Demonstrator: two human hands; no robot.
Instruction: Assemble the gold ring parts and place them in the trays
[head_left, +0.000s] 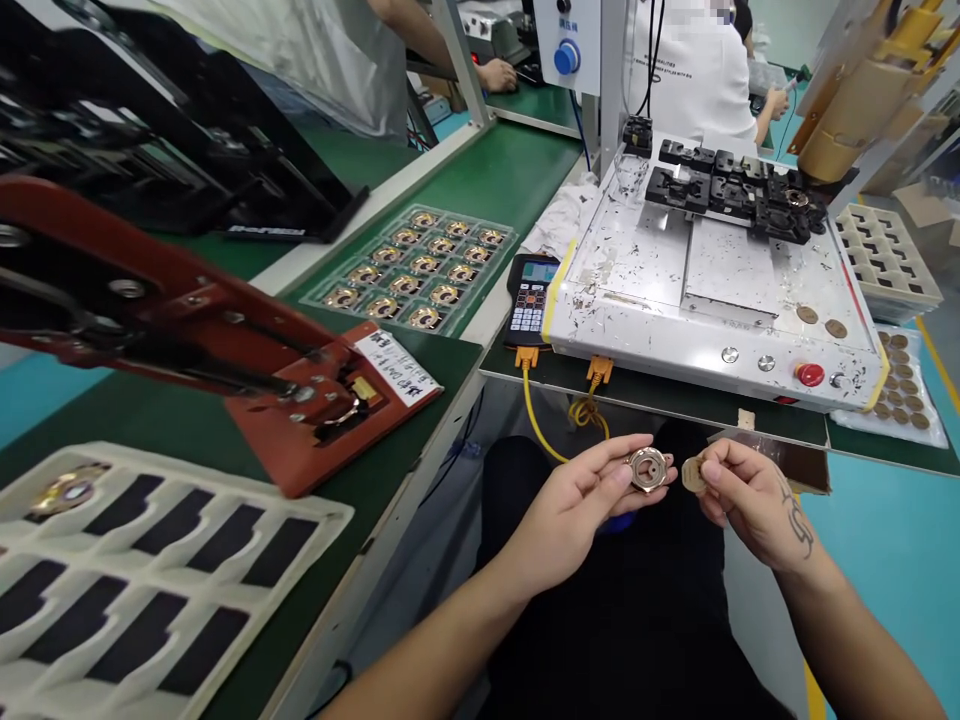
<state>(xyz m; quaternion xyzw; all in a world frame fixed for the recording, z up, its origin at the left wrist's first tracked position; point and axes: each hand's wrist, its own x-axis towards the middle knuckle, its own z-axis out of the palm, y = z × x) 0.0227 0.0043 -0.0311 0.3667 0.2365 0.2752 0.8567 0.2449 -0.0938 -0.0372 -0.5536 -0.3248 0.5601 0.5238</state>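
Note:
Between the thumb and fingers of my left hand (574, 515) is a round metal watch case (648, 468), gold-toned with an opening in its middle. My right hand (750, 500) pinches a thin brown disc (694, 475) by its edge, a short gap to the right of the case. Both hands are above my lap, in front of the bench edge. Two similar brown discs (807, 315) lie on the white machine's bed (637, 310). Black fixture blocks (731, 190) sit further back on that machine, with a round metal part in one at the right.
A red hand press (315, 430) stands at left, beside a cream tray (300, 560) with one gold part. A clear tray (420, 265) holds several gold parts. A keypad controller (529, 305) adjoins the machine. More discs (904, 385) lie at right. Co-workers (694, 75) sit beyond.

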